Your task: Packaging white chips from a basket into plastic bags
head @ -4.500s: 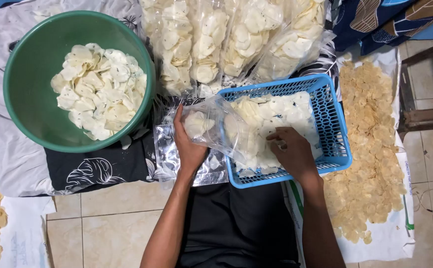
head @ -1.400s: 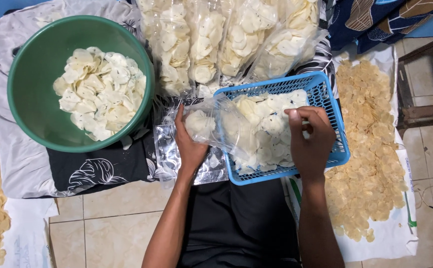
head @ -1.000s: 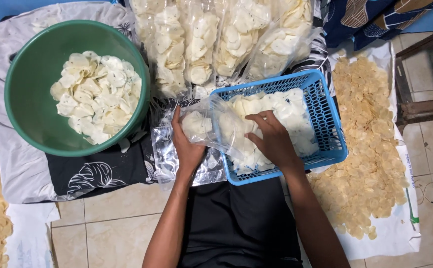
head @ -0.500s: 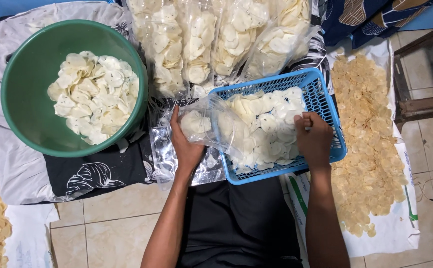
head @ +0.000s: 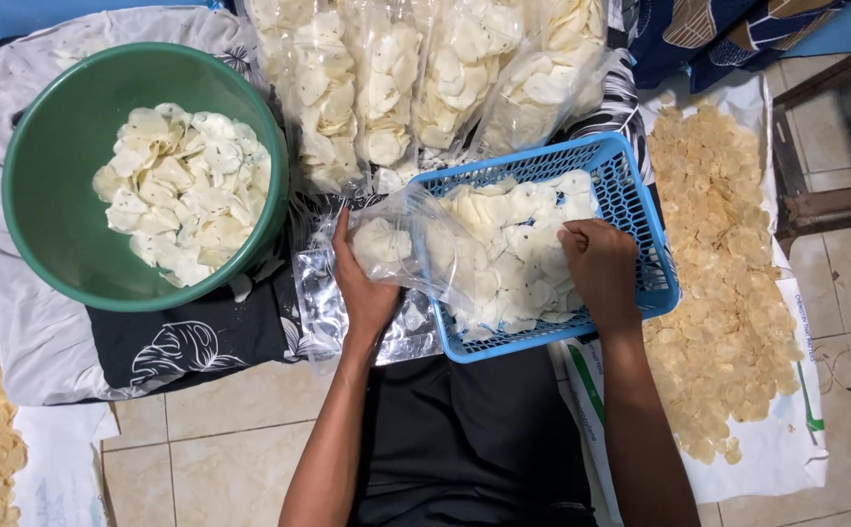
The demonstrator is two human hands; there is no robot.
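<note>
two hands (head: 484, 278), one blue basket (head: 640, 210), four filled bags (head: 425, 78).

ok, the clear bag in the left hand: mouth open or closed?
Open. The left hand holds the clear bag with its mouth spread toward the blue basket; a few chips sit inside it.

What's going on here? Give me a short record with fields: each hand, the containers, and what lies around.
left hand: holds open a clear plastic bag with a few white chips inside
right hand: in the blue basket, on white chips
green bowl: partly filled with white chips
filled bags: lined up behind the basket
yellowish chips: spread on a sheet, right
</note>
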